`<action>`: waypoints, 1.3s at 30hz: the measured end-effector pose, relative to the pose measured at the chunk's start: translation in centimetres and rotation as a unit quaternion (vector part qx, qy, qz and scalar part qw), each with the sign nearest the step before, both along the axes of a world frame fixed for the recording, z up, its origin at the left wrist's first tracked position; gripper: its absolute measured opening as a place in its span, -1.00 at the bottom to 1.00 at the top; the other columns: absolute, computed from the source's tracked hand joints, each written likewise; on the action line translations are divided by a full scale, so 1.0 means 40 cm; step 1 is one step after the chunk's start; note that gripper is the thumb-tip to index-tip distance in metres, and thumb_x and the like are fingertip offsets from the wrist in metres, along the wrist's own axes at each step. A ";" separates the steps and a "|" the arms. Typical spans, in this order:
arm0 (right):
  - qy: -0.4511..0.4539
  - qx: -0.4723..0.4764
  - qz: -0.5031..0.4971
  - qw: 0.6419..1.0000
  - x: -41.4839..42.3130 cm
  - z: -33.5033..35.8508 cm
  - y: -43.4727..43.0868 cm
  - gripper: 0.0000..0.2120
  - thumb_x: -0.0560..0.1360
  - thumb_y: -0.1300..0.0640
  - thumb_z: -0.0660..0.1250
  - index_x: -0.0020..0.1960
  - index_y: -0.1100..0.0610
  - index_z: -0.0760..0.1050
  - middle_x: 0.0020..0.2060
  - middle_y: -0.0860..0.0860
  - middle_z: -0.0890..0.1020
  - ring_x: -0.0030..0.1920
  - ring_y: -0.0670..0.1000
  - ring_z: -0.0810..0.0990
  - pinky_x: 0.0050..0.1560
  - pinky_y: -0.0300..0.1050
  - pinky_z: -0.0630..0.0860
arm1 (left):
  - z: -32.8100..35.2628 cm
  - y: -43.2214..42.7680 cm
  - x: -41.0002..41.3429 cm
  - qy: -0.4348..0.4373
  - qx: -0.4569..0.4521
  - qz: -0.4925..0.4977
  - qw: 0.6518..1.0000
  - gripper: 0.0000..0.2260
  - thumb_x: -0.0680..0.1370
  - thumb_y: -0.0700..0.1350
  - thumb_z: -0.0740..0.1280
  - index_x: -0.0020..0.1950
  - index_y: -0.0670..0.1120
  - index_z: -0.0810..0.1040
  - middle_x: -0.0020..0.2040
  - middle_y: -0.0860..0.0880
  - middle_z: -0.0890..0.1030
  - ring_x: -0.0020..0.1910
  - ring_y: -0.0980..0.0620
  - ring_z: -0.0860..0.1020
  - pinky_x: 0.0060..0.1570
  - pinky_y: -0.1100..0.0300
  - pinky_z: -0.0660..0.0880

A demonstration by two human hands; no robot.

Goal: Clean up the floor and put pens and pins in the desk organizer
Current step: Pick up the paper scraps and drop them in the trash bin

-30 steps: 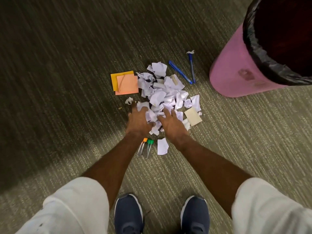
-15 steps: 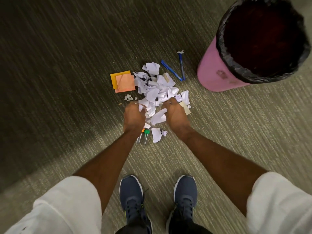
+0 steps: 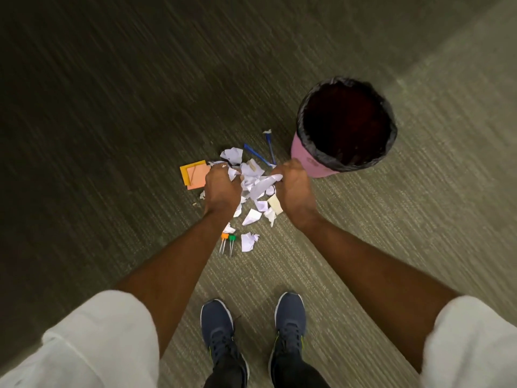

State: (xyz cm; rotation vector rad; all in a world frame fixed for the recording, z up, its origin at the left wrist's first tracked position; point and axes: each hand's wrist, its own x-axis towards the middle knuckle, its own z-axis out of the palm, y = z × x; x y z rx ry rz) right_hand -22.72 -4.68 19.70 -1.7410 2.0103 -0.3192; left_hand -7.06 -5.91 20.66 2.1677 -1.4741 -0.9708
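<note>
Paper scraps lie heaped on the carpet floor. Orange sticky notes sit at the left edge, and the left hand is clenched round a fistful of scraps just beside them. Two pins — orange and green heads — lie nearer the shoes. The right hand clutches more scraps, near two blue pens and a pink bin.

A second ago the left grip and right grip were pressed flat on the torn white paper scraps. Now both have curled up and lifted off the floor, each clutching a fistful. The pile's thinner, with a few bits lying loose at its 6 o'clock. The view rose too, so the round pink plastic bin at 1 o'clock shows whole.
</note>
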 end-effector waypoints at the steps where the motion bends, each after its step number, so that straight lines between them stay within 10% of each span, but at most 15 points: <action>1: -0.001 -0.002 -0.004 1.000 -0.014 0.023 -0.010 -0.74 0.36 0.47 0.30 -0.09 0.20 0.64 -0.06 0.16 0.57 -0.16 0.07 0.56 -0.20 -0.26 0.27 | 0.017 -0.015 -0.015 0.010 0.005 0.002 1.000 -0.62 0.56 -0.12 0.40 0.31 -0.29 0.50 0.28 -0.24 0.57 0.30 -0.19 0.51 0.28 0.10 0.39; 14: 0.040 0.012 -0.175 0.984 -0.342 0.154 -0.162 -0.75 0.46 0.26 0.24 0.04 0.24 0.65 0.03 0.26 0.64 0.00 0.24 0.65 0.03 -0.01 0.56 | 0.152 -0.232 -0.345 0.097 0.037 -0.066 0.992 -0.70 0.43 -0.15 0.52 0.12 -0.24 0.67 0.08 -0.17 0.69 0.10 -0.06 0.64 0.08 0.10 0.54; 28: -0.224 0.097 -0.380 0.892 -0.465 0.059 -0.203 -0.69 0.39 0.19 0.40 0.13 0.06 0.63 0.03 0.07 0.68 0.06 0.08 0.66 0.15 0.01 0.62 | 0.080 -0.262 -0.539 0.278 0.155 0.029 0.948 -0.44 0.38 -0.39 0.50 0.36 -0.19 0.49 0.11 -0.21 0.60 -0.02 -0.10 0.61 0.07 -0.02 0.63; 39: -0.173 0.076 -0.273 0.943 -0.452 0.082 -0.140 -0.74 0.53 0.21 0.40 0.22 0.11 0.61 0.01 -0.03 0.61 0.01 -0.07 0.58 0.12 -0.20 0.56 | 0.067 -0.251 -0.479 0.209 0.127 -0.007 0.970 -0.45 0.40 -0.25 0.55 0.36 -0.16 0.51 0.34 -0.19 0.53 0.24 -0.13 0.56 0.19 -0.05 0.58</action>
